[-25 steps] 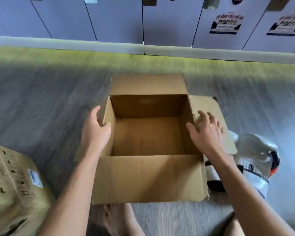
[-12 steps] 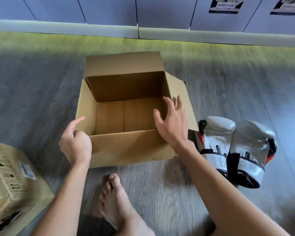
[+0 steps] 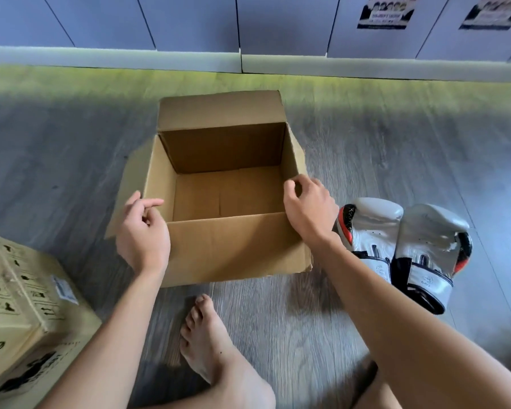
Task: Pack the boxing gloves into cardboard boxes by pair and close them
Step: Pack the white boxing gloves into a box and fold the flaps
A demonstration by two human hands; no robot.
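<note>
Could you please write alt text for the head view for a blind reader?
An empty open box sits on the floor, a person's left hand and right hand at its side walls. Two boxing gloves lie to its right; a closed box sits lower left.

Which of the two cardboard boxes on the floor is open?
The plain box in the middle, left of the boxing gloves: its flaps are spread and nothing lies inside. The printed box at the lower left is closed.
</note>
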